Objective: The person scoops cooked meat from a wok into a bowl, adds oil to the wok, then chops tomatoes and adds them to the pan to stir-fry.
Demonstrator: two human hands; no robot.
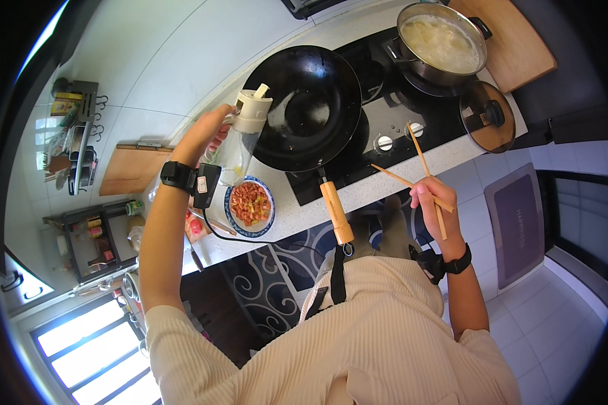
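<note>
My left hand (214, 130) grips the handle of a clear oil dispenser (240, 147) with a cream lid and spout. It is upright or slightly tilted at the left rim of a black wok (304, 106), which holds no food and has a glossy bottom. Toward my body points the wok's wooden handle (336, 210). In my right hand (434, 202) is a pair of wooden chopsticks (419, 152), tips spread apart above the stove's front edge. A blue-rimmed bowl (249, 207) of diced reddish meat with yellow bits sits below the dispenser.
On the black cooktop (329, 172) at the back right stands a steel pot (441, 45) of pale, foamy liquid. A glass lid (487, 117) lies near the counter's right end, beside a wooden board (517, 45). Two knobs (383, 144) face me. A knife (197, 257) lies left by the counter edge.
</note>
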